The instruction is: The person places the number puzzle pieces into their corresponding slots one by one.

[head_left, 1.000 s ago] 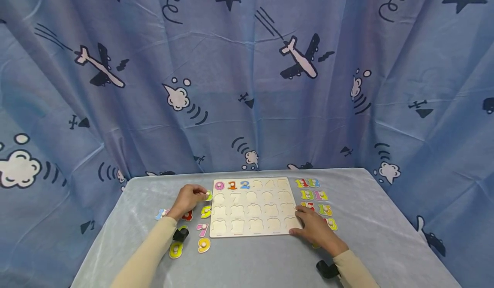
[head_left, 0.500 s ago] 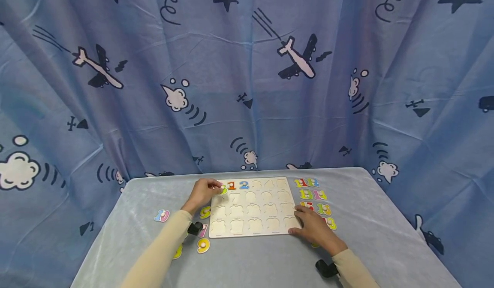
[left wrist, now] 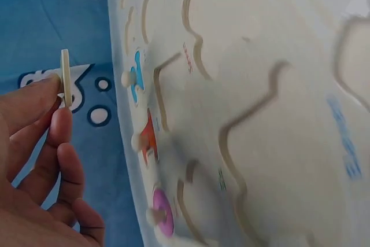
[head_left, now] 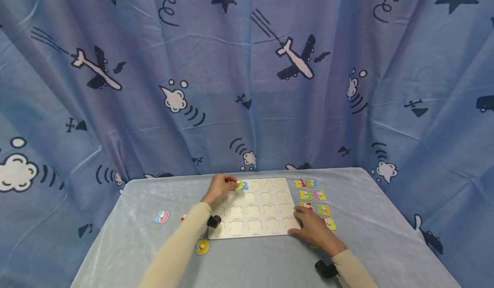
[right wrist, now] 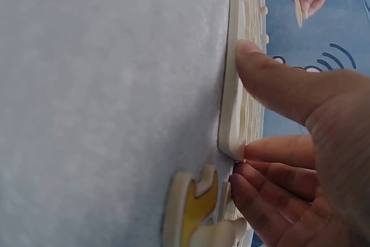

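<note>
The yellow-green piece (head_left: 239,185) is held up over the far left part of the number board (head_left: 262,224), just beside the blue 2 (head_left: 245,186). The left wrist view shows it edge-on as a thin, pale slab, tilted on its side and apart from the board. It looks like wood and should handle as light and stiff, with little risk of bending; its painted face may be a touch slick. The best hold is probably a knob: the blue 2, orange piece (left wrist: 151,134) and pink piece (left wrist: 166,217) along the board's far edge all carry one. The left hand (head_left: 221,187) has thumb and finger clamped on the yellow-green piece, seemingly from one face; whether a knob sits between them is hidden.

At the board's near right corner, the right hand (head_left: 311,225) rests with thumb and fingers apart, thumb on the near edge and a fingertip at the corner. The board looks flat and rigid, and light enough that steadying it there seems sensible.

Right of the board lie the red 11 (head_left: 299,183) and other numbers. The yellow 9 (head_left: 202,247) lies off its near left corner; the blue-and-pink 10 (head_left: 161,216) is well apart to its left.
</note>
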`<state>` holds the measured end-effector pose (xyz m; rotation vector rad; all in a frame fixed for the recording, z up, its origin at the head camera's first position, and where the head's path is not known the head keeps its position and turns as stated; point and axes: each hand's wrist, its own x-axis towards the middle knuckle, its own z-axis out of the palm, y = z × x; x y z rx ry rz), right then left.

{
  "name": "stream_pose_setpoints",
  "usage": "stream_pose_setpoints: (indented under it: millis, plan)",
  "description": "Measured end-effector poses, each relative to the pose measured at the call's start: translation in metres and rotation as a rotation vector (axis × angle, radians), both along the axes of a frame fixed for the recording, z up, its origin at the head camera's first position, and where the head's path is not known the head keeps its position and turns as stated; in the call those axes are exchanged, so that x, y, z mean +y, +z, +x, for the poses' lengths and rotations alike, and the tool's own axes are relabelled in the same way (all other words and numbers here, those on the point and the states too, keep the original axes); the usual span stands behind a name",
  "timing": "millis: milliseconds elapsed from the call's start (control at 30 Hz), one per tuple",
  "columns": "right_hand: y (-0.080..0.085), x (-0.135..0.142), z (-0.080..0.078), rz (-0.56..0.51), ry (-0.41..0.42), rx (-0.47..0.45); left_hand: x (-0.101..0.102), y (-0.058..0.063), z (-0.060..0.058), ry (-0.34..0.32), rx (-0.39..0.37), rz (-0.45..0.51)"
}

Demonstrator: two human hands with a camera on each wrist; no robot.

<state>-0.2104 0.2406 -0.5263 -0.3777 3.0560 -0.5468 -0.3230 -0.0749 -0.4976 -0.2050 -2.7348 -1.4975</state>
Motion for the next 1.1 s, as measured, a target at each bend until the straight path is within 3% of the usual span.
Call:
stream_pose_setpoints:
  millis: [233, 433, 1100]
  plan:
    - [0.0, -0.001, 0.001, 0.001, 0.006, -0.001, 0.019, -0.007, -0.011, 0.023, 0.007, -0.025]
    - [0.001, 0.0, 0.003, -0.002, 0.011, 0.017, 0.031, -0.017, -0.021, 0.004, 0.028, -0.042]
    - [-0.001, -0.002, 0.0, -0.002, -0.011, 0.005, 0.065, -0.031, -0.034, 0.015, 0.043, -0.208]
